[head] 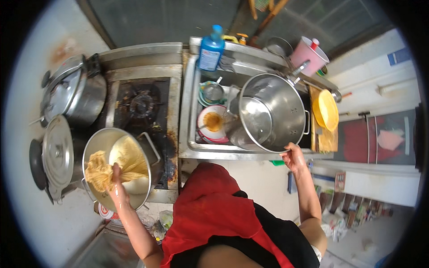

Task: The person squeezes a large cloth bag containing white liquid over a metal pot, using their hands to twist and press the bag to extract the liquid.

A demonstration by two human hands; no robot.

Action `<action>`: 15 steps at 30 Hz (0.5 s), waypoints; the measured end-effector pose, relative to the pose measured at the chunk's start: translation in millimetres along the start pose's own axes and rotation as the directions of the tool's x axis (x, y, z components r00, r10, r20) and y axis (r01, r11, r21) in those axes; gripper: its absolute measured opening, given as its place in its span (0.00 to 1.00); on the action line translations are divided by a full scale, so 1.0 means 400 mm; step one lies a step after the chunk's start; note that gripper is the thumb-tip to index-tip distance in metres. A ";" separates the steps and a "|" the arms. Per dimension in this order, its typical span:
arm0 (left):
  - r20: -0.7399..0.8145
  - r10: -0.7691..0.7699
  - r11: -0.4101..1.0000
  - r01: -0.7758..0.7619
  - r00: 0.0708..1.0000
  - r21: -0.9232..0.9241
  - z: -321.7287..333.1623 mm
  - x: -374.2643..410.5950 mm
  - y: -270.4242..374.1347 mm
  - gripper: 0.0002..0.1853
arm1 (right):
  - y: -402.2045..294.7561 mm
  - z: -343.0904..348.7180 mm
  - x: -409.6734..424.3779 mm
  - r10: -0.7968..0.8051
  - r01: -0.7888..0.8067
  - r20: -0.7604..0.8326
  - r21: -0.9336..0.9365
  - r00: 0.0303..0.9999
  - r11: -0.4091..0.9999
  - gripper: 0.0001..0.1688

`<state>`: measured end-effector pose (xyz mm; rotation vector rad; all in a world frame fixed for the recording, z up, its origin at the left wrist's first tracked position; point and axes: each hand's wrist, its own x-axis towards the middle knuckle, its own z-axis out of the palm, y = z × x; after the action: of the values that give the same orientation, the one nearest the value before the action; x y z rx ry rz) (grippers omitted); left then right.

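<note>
My left hand point(117, 187) grips a wet, tan cloth point(129, 164), bunched above and inside a large metal pot point(89, 147) on the stove. Pale liquid shows at the bottom of that pot. With its fingertips, my right hand point(293, 158) holds the rim of a big stainless steel pot point(285, 110), which is tilted over the sink point(191, 114). The steel pot's mouth faces me, and its inside is shiny. Beside it in the sink lie a white bowl point(202, 117) with brown residue and a small strainer point(213, 92).
Lidded pots point(88, 100) stand at the far left, near a gas burner point(142, 102). Behind the sink are a blue pump bottle point(211, 50), a faucet point(300, 70) and a pink container point(305, 55). A yellow basin point(325, 110) sits on a wooden board point(326, 142) at the right.
</note>
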<state>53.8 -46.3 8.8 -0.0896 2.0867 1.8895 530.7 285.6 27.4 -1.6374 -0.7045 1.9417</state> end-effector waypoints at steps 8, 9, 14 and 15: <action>0.122 0.067 0.985 -0.046 0.990 -0.166 0.021 0.014 0.011 0.10 | 0.076 -0.256 -0.086 -0.101 0.163 -0.236 0.261 0.967 0.951 0.07; 0.098 0.045 0.986 -0.029 0.994 -0.161 0.031 0.005 0.021 0.08 | 0.081 -0.283 -0.089 -0.114 0.175 -0.226 0.275 0.968 0.945 0.08; 0.108 0.023 0.990 -0.008 0.994 -0.138 0.020 0.012 0.017 0.05 | 0.114 -0.391 -0.080 -0.150 0.226 -0.266 0.287 0.952 0.931 0.10; 0.111 0.016 0.991 0.000 0.994 -0.137 0.014 0.016 0.011 0.05 | 0.116 -0.407 -0.072 -0.151 0.232 -0.281 0.280 0.948 0.931 0.11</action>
<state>47.6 -39.0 10.8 -0.0064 1.8867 1.9931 693.6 243.0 -6.0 -1.5214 -0.4150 1.5723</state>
